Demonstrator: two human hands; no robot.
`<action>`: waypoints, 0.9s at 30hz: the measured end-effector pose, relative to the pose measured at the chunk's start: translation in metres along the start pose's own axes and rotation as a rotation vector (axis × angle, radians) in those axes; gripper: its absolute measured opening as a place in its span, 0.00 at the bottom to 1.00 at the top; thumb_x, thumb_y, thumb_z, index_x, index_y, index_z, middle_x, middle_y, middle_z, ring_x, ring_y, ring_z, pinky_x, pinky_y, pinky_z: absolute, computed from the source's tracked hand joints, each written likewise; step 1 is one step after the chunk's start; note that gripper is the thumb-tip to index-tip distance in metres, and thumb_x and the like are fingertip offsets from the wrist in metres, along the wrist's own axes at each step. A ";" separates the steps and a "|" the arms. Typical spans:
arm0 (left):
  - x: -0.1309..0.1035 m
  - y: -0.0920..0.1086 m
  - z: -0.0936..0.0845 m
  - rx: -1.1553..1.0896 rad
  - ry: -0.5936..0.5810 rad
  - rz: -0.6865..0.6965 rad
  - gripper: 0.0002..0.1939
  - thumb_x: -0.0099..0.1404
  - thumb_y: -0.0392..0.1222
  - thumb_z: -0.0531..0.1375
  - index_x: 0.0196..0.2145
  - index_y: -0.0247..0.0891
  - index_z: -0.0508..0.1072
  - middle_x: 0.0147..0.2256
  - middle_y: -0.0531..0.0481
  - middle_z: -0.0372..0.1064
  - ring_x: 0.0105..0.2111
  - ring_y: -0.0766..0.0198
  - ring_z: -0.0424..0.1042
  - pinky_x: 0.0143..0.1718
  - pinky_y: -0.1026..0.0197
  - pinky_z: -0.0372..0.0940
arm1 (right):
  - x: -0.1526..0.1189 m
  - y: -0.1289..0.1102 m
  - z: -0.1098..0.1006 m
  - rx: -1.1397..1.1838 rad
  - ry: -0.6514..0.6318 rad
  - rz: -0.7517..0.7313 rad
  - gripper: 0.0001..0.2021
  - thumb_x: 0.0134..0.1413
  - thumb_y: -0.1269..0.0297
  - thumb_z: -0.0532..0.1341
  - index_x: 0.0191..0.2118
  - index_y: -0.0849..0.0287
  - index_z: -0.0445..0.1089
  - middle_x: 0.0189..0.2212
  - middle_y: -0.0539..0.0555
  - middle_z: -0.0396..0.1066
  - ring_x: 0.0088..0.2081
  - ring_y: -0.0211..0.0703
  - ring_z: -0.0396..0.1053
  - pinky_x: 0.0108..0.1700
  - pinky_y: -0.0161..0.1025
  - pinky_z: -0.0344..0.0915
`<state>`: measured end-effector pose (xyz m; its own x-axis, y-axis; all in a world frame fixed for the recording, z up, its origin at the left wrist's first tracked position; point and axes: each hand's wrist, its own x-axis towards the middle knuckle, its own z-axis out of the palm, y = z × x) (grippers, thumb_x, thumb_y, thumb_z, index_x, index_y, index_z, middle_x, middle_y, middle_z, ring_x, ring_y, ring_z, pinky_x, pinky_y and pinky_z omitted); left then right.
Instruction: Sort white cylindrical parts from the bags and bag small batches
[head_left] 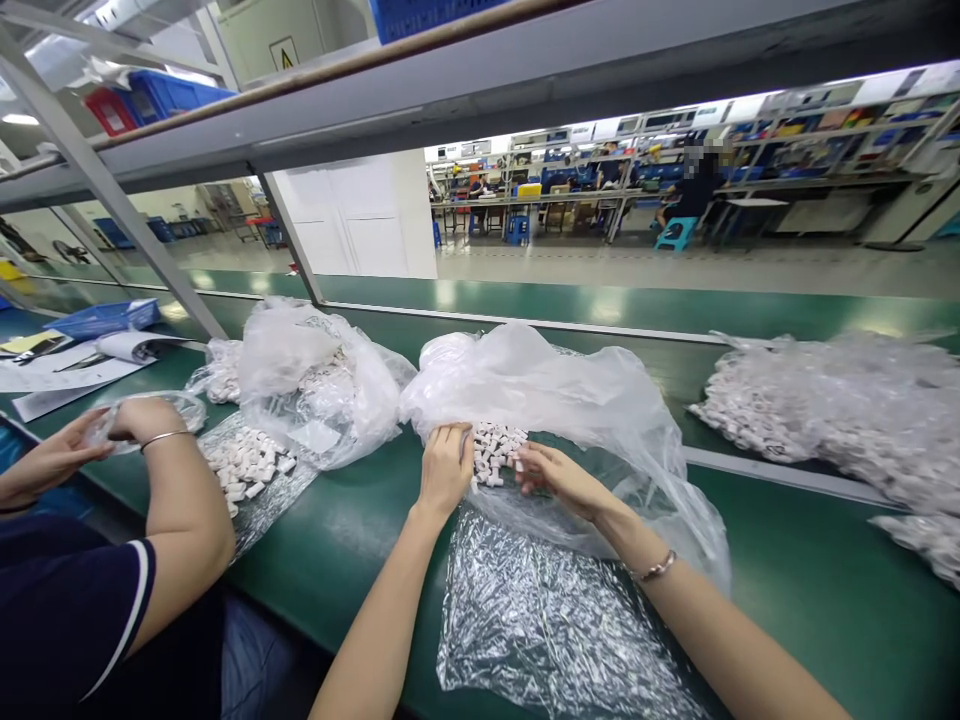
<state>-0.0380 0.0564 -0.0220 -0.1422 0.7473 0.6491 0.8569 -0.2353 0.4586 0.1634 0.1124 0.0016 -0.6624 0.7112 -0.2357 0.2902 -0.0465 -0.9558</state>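
Observation:
Small white tube-shaped plastic pieces [496, 448] lie heaped in the mouth of a large clear plastic bag [562, 375]. My left hand [448, 465] is at the left side of the opening, fingers together and closed on the bag's edge. On the heap's right side is my right hand [559, 478], its fingers curled at the pieces. A small white piece shows at its fingertips, but the grip on it is partly hidden. Below both hands, a crinkled sheet of clear plastic bags [547, 620] lies flat on the green table [352, 550].
At left, a co-worker's hands [142, 425] handle a clear bag beside another pile of white pieces [251, 460]. A second filled bag [319, 385] stands behind that pile. More bagged pieces [847, 420] lie at right. A metal shelf [450, 95] crosses overhead.

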 end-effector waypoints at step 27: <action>-0.002 -0.002 0.003 -0.030 -0.020 -0.001 0.08 0.72 0.37 0.52 0.44 0.37 0.70 0.42 0.45 0.70 0.46 0.55 0.67 0.50 0.52 0.64 | 0.011 0.014 0.012 -0.462 0.282 -0.168 0.22 0.58 0.44 0.53 0.42 0.59 0.68 0.37 0.51 0.70 0.34 0.27 0.63 0.36 0.26 0.56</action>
<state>-0.0384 0.0573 -0.0259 -0.1331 0.7599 0.6362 0.8415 -0.2524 0.4776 0.1520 0.1112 -0.0166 -0.5340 0.8450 0.0300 0.5104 0.3504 -0.7853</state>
